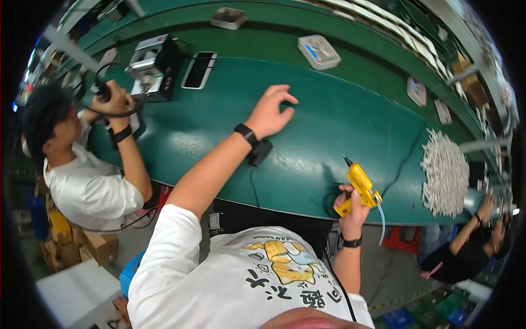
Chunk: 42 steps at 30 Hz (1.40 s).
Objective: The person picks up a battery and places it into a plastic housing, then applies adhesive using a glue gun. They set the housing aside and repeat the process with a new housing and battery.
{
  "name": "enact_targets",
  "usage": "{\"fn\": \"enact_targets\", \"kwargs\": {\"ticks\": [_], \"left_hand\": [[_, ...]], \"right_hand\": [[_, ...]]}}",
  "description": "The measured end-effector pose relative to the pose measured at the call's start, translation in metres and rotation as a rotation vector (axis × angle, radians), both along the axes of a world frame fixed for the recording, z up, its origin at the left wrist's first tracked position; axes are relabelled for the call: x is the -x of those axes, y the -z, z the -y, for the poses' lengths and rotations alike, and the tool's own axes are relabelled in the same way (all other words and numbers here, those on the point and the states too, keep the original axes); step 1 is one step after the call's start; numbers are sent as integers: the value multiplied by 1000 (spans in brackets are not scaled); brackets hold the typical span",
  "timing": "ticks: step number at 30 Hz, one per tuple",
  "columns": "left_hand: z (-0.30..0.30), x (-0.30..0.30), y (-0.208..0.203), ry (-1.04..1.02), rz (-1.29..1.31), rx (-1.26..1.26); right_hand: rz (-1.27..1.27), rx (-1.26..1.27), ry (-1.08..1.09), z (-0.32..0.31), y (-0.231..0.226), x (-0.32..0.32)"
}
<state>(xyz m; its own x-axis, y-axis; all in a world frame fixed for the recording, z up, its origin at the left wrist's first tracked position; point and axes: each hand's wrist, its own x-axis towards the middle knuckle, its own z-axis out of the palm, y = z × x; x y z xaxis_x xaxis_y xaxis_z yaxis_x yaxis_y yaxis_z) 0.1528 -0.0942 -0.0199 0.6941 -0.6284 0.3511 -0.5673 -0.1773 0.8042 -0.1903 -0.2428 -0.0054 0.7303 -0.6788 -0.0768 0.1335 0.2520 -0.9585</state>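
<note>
My left hand (272, 112) reaches out over the green tabletop (323, 120), its fingers apart and nothing in them. A small black device (260, 153) with a thin cable lies just below that wrist. In my right hand (355, 213), near the table's front edge, is a yellow hot glue gun (359, 178). The fingers wrap round its handle, and its dark nozzle points up and to the left. A pale glue stick (382, 222) curves down out of the gun's back end.
On the left, a co-worker's hand (115, 101) grips a black cabled tool beside a black and silver machine (153, 66). A white phone (199, 70) lies near it. White boxes (319, 52) stand along the far side. A heap of white pieces (445, 172) covers the right end; another person (466, 247) sits beyond.
</note>
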Motion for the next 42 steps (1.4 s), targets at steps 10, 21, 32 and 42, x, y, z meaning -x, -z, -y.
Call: {"fn": "enact_targets", "kwargs": {"ticks": [10, 21, 32, 42], "left_hand": [[20, -21, -2, -180, -138, 156], [-7, -55, -3, 169, -556, 419], [4, -35, -8, 6, -288, 129], [19, -52, -8, -51, -358, -28]], "right_hand": [[-122, 102, 73, -10, -8, 6], [-220, 157, 146, -12, -13, -9], [-222, 121, 100, -10, -15, -6], [-203, 85, 69, -5, -8, -4]]}}
